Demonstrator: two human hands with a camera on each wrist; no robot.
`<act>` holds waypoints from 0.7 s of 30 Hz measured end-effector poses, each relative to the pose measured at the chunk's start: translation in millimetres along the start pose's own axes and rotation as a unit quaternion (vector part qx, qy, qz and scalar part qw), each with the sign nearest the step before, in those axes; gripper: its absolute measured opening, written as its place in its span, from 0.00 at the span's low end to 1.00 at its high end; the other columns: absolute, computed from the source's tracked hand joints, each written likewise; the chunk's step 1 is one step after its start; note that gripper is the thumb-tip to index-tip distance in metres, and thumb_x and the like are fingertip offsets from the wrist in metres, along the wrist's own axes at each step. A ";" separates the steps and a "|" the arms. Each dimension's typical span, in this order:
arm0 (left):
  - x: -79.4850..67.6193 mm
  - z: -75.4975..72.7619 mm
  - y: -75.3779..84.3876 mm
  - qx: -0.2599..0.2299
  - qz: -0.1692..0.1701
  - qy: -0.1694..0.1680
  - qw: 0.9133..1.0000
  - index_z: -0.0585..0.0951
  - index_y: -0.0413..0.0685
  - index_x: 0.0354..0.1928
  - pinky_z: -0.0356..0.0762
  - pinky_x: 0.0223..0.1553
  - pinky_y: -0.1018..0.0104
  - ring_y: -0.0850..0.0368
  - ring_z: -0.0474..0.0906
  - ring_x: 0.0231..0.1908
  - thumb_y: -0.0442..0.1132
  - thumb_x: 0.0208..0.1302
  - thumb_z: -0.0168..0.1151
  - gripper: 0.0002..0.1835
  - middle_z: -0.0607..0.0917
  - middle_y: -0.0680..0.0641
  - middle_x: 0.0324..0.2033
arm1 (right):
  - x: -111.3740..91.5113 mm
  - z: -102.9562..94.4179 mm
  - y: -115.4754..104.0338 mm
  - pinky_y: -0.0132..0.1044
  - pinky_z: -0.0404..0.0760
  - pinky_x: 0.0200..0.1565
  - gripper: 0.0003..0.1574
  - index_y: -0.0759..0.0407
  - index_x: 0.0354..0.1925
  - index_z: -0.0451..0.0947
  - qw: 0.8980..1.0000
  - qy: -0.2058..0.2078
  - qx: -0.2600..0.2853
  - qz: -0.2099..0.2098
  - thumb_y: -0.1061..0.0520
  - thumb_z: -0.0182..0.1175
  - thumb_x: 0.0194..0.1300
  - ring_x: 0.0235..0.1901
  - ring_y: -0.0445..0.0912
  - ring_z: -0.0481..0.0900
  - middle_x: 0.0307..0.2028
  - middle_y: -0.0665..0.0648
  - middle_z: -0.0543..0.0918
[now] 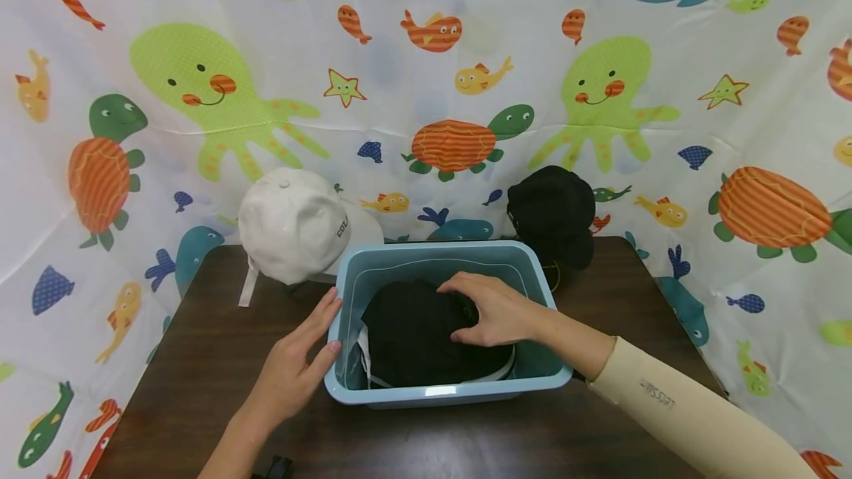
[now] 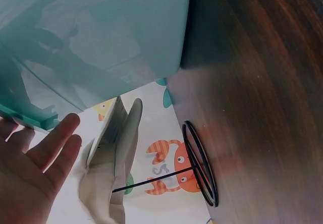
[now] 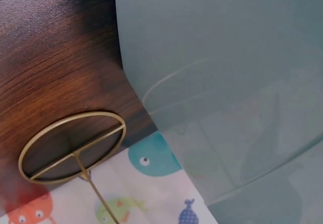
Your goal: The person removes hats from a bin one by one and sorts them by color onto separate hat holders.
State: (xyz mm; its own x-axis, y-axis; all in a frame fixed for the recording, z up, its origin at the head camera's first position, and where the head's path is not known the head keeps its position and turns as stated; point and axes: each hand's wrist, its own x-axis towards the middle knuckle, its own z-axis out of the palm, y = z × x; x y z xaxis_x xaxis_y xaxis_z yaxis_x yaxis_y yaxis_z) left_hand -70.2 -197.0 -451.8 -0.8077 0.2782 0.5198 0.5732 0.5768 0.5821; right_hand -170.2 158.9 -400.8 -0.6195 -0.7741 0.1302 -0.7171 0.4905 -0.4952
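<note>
A light blue plastic bin [image 1: 452,392] stands on the table. Inside lies a black cap [image 1: 416,338], with a white strap and a pale edge [image 1: 362,353] showing beneath it; most of what lies under the black cap is hidden. My right hand [image 1: 499,309] reaches into the bin over this cap, thumb and fingers curved and apart, fingertips right at the fabric. At the bin's left side, my left hand [image 1: 296,361] touches the rim with extended fingers. The left wrist view shows the left fingers [image 2: 63,133] by the rim; the right hand is outside the right wrist view.
Behind the bin at left, a white cap [image 1: 293,224] sits on a black wire stand [image 2: 199,163]. Another black cap [image 1: 554,213] is at back right, near a gold wire stand [image 3: 73,148]. A sea-animal curtain [image 1: 373,131] hangs behind the dark wooden table [image 1: 220,338].
</note>
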 end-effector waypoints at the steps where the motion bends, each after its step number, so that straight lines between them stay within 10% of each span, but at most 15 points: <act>1: -0.1 0.1 0.1 0.000 -0.001 0.000 1.000 0.69 0.46 0.78 0.55 0.70 0.81 0.65 0.61 0.75 0.29 0.69 0.64 0.36 0.67 0.44 0.77 | 0.1 0.0 0.3 0.45 0.82 0.56 0.37 0.57 0.64 0.76 1.000 0.000 0.004 -0.002 0.49 0.75 0.60 0.49 0.42 0.79 0.56 0.51 0.82; 21: 0.5 0.8 1.3 -0.002 0.007 0.009 1.000 0.70 0.45 0.77 0.56 0.70 0.81 0.65 0.62 0.75 0.29 0.68 0.64 0.36 0.69 0.40 0.76 | 4.1 2.0 3.8 0.43 0.85 0.51 0.20 0.59 0.56 0.83 0.999 0.003 0.022 -0.035 0.65 0.70 0.67 0.46 0.44 0.83 0.49 0.54 0.87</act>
State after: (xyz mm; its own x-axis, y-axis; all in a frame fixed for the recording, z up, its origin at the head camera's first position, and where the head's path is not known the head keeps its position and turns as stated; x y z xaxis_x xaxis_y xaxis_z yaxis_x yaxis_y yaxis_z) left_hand -70.0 -195.6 -451.2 -0.7968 0.2733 0.5389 0.5854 0.5701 0.5765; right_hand -174.8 156.8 -403.9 -0.5694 -0.8041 0.1708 -0.7442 0.4160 -0.5227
